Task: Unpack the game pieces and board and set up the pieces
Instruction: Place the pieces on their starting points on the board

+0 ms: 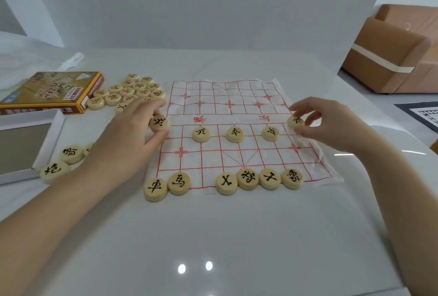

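A glossy white table (237, 236) reflects two lights beneath a pale grey wall (213, 6), tan box (391, 59) at right.

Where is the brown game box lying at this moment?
In the head view the game box lies at the far left of the table, just left of the heap of unplaced pieces and behind the white box tray.

Left hand (129, 138) hides part of loose pile (129, 91); white tray (23, 119) cut by left edge.
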